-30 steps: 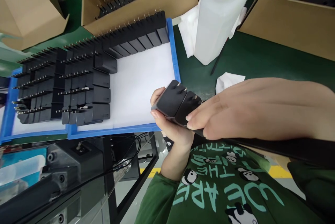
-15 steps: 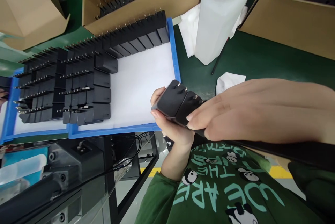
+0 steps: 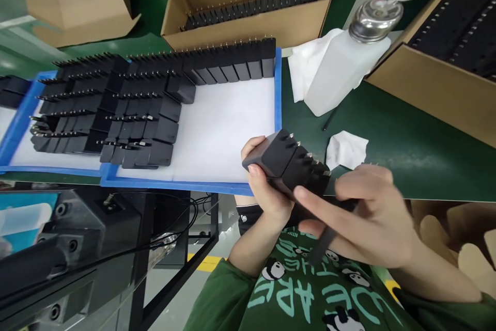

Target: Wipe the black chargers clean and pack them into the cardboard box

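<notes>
My left hand (image 3: pixel 267 191) grips a short row of black plug-in power adapters (image 3: pixel 273 155), metal prongs pointing up and to the right, just off the near right corner of a blue-rimmed tray (image 3: pixel 278 98). My right hand (image 3: pixel 375 222) is at the right end of this row, its index finger stretched along the adapters' near side. The other fingers are bent around a dark, blurred thing (image 3: pixel 324 243) whose kind I cannot make out. In the tray, more black adapters (image 3: pixel 151 129) stand in rows, prongs up, along the left and far sides.
Behind the tray is a cardboard box (image 3: pixel 248 29) with adapters inside. A white pump bottle (image 3: pixel 341 78) leans in view beside white wipes (image 3: pixel 310 65). One crumpled wipe (image 3: pixel 346 150) lies nearer. Another adapter box (image 3: pixel 434 88) is at right; machine parts (image 3: pixel 73 248) lie lower left.
My right hand has drawn back from over the adapters and bent its fingers, uncovering more of the row. My left hand still holds them, now turned a little. The camera view has shifted.
</notes>
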Demonstrator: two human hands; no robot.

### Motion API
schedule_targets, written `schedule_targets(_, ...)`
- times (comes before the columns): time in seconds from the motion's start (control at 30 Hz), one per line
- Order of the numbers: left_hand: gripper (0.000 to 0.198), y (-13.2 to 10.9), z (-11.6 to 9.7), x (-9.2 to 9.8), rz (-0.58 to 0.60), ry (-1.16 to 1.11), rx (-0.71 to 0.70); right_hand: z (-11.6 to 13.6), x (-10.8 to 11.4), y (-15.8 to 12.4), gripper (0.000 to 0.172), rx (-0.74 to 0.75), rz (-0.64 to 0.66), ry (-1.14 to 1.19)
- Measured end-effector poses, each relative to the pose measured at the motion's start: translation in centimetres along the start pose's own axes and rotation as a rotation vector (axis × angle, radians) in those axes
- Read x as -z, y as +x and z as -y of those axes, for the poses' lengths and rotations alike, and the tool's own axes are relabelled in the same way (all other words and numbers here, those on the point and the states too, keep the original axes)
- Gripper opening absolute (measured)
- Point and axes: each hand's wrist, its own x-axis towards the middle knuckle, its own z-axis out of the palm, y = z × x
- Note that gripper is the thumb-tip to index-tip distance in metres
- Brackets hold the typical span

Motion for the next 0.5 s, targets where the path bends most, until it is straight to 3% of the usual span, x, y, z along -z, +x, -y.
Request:
schedule_targets(0.1,0.039,0.0,0.0,0.1,0.019,-0.026,-0.005,0.9,-1.7,-0.6,0.032,-0.030,-0.051,-0.049)
schedule_targets(0.23,0.044,0.2,0.0,-0.1,-0.009,-0.032,-0.005,1.5,-1.0,-0.9,0.029,0.023,-0.136,-0.010)
schedule_targets(0.37,0.044,0.2,-0.2,-0.5,-0.009,-0.058,0.032,1.3,0.2,-0.5,0.028,-0.004,-0.072,0.062)
schedule_targets(0.5,0.040,-0.1,-0.2,-0.5,0.022,-0.064,0.050,1.7,-1.5,0.0,0.026,-0.029,-0.111,-0.108)
